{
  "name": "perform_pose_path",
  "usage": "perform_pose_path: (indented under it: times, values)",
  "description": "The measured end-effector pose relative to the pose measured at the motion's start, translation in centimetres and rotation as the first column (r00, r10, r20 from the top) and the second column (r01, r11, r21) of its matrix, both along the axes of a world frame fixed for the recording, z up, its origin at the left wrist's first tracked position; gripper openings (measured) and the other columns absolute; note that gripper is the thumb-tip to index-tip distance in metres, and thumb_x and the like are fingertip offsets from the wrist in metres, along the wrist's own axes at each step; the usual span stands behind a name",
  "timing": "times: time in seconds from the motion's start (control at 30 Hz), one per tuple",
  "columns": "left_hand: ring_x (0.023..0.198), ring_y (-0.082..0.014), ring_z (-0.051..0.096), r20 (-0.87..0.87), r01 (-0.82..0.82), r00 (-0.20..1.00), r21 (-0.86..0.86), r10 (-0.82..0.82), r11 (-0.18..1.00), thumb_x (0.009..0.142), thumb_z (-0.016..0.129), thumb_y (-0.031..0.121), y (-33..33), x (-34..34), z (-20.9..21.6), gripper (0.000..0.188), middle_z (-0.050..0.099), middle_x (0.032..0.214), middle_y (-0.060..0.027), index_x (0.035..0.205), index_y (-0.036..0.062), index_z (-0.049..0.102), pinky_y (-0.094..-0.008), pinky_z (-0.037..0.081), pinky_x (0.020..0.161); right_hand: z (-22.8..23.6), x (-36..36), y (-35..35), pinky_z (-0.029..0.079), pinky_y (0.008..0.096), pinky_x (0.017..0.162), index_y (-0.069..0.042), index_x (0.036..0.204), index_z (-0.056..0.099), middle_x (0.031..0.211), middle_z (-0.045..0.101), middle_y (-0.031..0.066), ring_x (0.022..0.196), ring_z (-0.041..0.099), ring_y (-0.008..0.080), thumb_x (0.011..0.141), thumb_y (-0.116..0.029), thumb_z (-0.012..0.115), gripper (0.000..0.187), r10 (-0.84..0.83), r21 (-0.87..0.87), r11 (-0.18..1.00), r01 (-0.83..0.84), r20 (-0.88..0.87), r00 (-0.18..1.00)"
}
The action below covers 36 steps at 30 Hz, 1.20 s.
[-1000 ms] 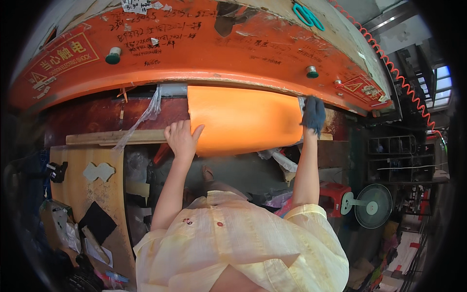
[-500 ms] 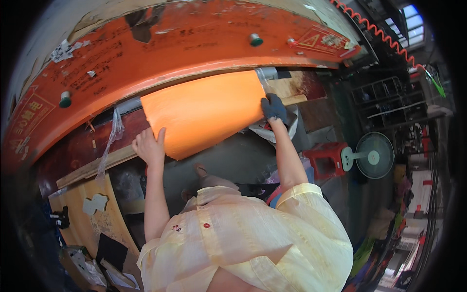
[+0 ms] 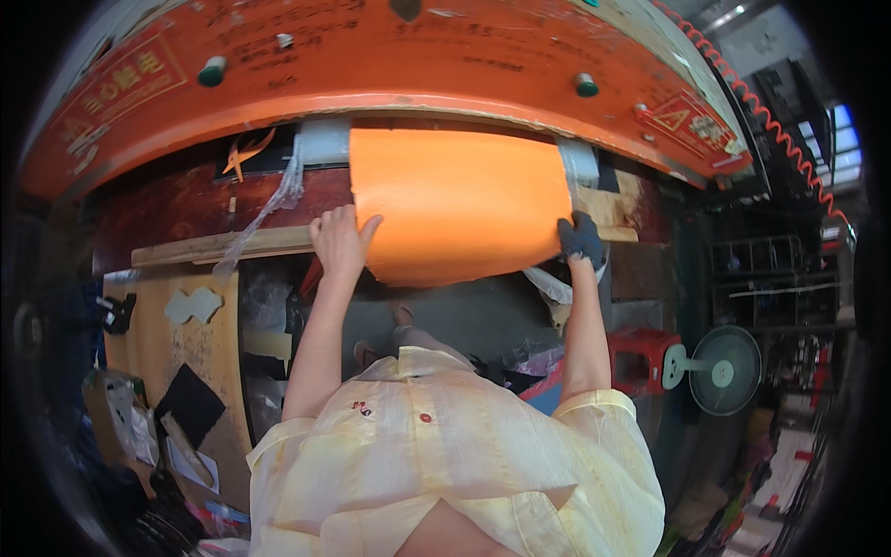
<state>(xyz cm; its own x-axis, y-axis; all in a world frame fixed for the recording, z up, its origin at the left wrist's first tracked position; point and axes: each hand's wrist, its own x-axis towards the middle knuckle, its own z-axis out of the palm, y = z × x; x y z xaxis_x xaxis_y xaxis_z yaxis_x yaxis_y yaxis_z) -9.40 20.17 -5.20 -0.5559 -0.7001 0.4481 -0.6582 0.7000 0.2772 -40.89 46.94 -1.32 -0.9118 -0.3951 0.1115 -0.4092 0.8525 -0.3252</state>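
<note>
A broad, smooth orange sheet (image 3: 459,200) lies under the orange machine's front beam, and its near end bows down over the table edge. My bare left hand (image 3: 342,243) is at the sheet's left edge, thumb spread onto the sheet and fingers apart beside it, over a wooden strip (image 3: 223,246). At the opposite edge, my right hand (image 3: 580,238) wears a dark glove and is closed on the sheet's side; some of its fingertips are hidden. Clear plastic film (image 3: 283,190) hangs left of the sheet.
The orange machine beam (image 3: 418,79) spans the far side, with green knobs (image 3: 212,71). To the right stand a red stool (image 3: 640,357) and a fan (image 3: 724,369). A wooden board (image 3: 172,325) with a dark square piece (image 3: 190,404) is at left.
My view has turned and shifted, so the sheet sits straighter and farther right in it. Both hands stay at the sheet's two side edges.
</note>
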Motion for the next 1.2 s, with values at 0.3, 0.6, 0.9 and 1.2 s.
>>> perform_pose_path:
  times: [0.3,0.6,0.9,1.2]
  values:
    - [0.083,-0.0237,0.053,-0.042,0.079,0.996,0.13,-0.074,0.988,0.077,0.065,0.048,-0.1,0.5,2.2,0.04,0.059,0.079,-0.0066,0.076,0.0081,0.059,-0.039,0.034,0.079,2.4,3.7,-8.7,0.049,0.0334,0.081,-0.002,0.113,0.061,0.102,0.065,0.0148,0.091,0.062,0.0242,0.08,-0.024,0.066,0.04,0.165,-0.474,0.867,-0.153,-0.015,0.986]
    - [0.067,-0.0205,0.053,-0.088,0.08,0.994,0.141,-0.068,0.987,0.072,0.066,0.051,-1.3,0.1,2.3,0.042,0.056,0.064,-0.0021,0.06,0.0121,0.056,-0.0372,0.033,0.065,4.5,3.6,-27.1,0.046,0.0377,0.089,-0.004,0.128,0.05,0.12,0.057,0.0174,0.107,0.057,0.0309,0.079,-0.043,0.065,0.065,0.382,-0.397,0.869,-0.295,0.158,0.911]
    - [0.065,-0.0192,0.052,-0.132,0.095,0.989,0.202,-0.069,0.975,0.069,0.067,0.05,-1.6,0.2,2.8,0.039,0.054,0.063,-0.0003,0.059,0.0143,0.055,-0.0359,0.034,0.064,8.1,4.7,-34.3,0.046,0.0424,0.09,-0.012,0.138,0.036,0.12,0.055,0.0212,0.109,0.056,0.0357,0.075,-0.052,0.062,0.079,0.225,0.286,0.911,-0.299,0.263,0.938]
    - [0.078,-0.022,0.056,-0.209,0.051,0.978,0.279,0.008,0.959,0.071,0.07,0.046,-1.8,0.1,3.8,0.039,0.059,0.084,-0.0036,0.086,0.0122,0.059,-0.0357,0.038,0.068,3.0,-4.5,-28.3,0.052,0.035,0.073,-0.007,0.136,0.039,0.118,0.054,0.0076,0.098,0.057,0.0197,0.082,-0.037,0.059,0.064,0.593,-0.715,0.567,0.408,0.699,0.4]
